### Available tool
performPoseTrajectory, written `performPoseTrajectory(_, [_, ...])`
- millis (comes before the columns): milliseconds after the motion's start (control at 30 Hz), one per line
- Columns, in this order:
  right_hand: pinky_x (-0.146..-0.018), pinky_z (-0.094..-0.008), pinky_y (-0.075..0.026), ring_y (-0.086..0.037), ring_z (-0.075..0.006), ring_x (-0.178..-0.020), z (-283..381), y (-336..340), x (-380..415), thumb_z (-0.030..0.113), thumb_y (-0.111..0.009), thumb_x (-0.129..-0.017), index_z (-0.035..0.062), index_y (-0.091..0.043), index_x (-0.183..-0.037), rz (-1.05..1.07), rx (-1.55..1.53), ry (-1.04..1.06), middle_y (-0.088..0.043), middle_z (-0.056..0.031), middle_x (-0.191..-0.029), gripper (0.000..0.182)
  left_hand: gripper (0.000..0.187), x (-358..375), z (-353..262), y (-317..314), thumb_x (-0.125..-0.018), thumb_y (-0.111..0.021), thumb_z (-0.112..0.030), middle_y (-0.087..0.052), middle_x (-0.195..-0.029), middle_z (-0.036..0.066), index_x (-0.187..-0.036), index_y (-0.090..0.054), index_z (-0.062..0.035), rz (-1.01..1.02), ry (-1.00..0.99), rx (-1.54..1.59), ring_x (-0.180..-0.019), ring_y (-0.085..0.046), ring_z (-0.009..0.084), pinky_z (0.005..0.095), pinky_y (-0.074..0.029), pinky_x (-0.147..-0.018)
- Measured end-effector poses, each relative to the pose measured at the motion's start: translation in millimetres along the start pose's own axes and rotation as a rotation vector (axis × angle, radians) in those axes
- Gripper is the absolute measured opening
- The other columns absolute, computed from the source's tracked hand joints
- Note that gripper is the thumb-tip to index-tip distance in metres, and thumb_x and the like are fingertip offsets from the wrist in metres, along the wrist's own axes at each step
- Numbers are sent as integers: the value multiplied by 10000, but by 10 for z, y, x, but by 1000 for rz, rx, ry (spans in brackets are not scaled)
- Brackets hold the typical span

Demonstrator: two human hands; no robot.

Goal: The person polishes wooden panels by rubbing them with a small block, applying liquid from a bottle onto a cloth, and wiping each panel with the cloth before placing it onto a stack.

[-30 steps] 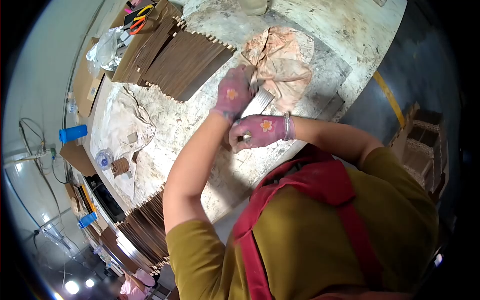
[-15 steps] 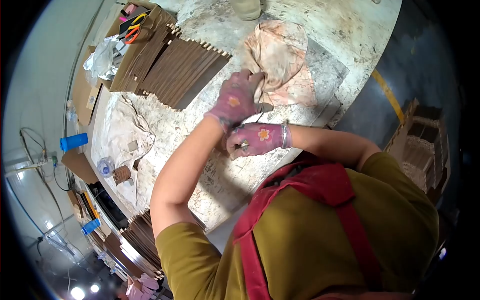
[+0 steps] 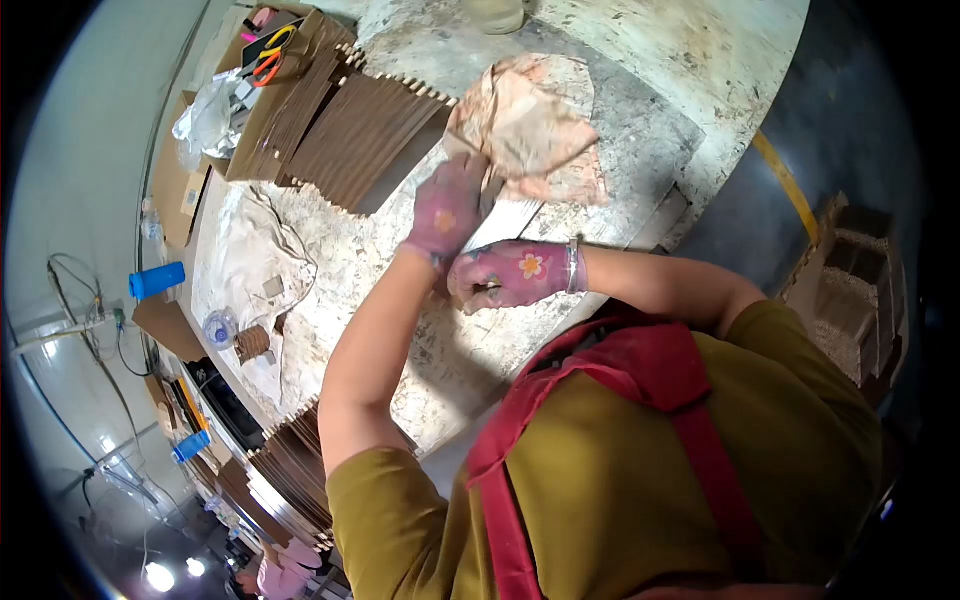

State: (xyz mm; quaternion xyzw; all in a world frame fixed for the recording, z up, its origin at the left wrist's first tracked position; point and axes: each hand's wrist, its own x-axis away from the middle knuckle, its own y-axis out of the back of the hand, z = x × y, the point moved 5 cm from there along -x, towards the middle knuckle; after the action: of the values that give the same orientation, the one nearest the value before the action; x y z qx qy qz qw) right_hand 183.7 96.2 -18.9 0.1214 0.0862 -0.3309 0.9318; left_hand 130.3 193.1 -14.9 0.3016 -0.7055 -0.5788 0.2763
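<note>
My left hand [image 3: 447,208], in a purple glove with a flower print, has its fingers closed at the lower left edge of a stained, crumpled cloth [image 3: 535,130]. The cloth lies bunched on the worktable [image 3: 640,130]. Just below and to the right, my right hand [image 3: 515,274] wears a matching glove, with its fingers curled in. What it grips is hidden by the hand. A pale flat strip [image 3: 505,222] shows between the hands and runs toward the cloth.
Stacked brown panels [image 3: 365,135] stand upright at the back left, beside a cardboard box [image 3: 265,120] with scissors [image 3: 272,58]. A white cloth [image 3: 255,245], a twine spool [image 3: 252,343] and a clear tape roll [image 3: 220,328] lie left. A jar [image 3: 495,14] stands at the back.
My left hand and the stained cloth have shifted left, showing more of the pale strip. My right hand has barely moved and stays curled.
</note>
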Motion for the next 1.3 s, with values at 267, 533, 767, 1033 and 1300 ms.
performPoseTrajectory(267, [-805,-249,-483,-598,-130,-924,-297,739,349,193,-610,-923,52,-677,-1074,-397,-403,-265,-670,-53,-998,217,814,-72,4,1049,-847,-710,-461,-521,-1340,228,-1455,-368,-43,-75,109,467,-1223,-527,336,408,-411,-1060])
performPoseTrajectory(533, [-831,-264,-454,-590,-127,-903,-276,1482,1211,163,-603,-932,-3,-621,-1175,-923,-380,-259,-666,-46,-986,295,796,1107,-422,202,-762,-785,-468,-574,-1225,196,-1407,-487,-112,-77,284,70,-1109,-578,336,427,-484,-948])
performPoseTrajectory(767, [-777,-268,-497,-591,-144,-931,303,1269,1364,129,-617,-916,-16,-588,-1229,-917,-581,-324,-637,-99,-1080,347,620,1365,83,133,-920,-662,-353,-574,-1300,160,-1434,-457,-74,299,486,816,-1169,-574,262,349,-462,-987])
performPoseTrajectory(1033, [-633,-208,-462,-554,-71,-720,-38,934,542,144,-629,-881,8,-644,-988,-655,-467,-428,-646,-36,-907,174,733,1298,-104,109,-765,-745,-330,-519,-1344,175,-1408,-475,-103,-176,340,221,-1194,-509,378,449,-417,-1025])
performPoseTrajectory(1300, [-725,-337,-517,-658,-243,-755,-109,935,303,267,-640,-807,-6,-643,-871,-541,455,-360,-672,-134,-836,280,696,1524,-337,117,-742,-733,-243,-524,-1345,155,-1387,-502,-123,-159,386,254,-1200,-508,362,446,-420,-1020])
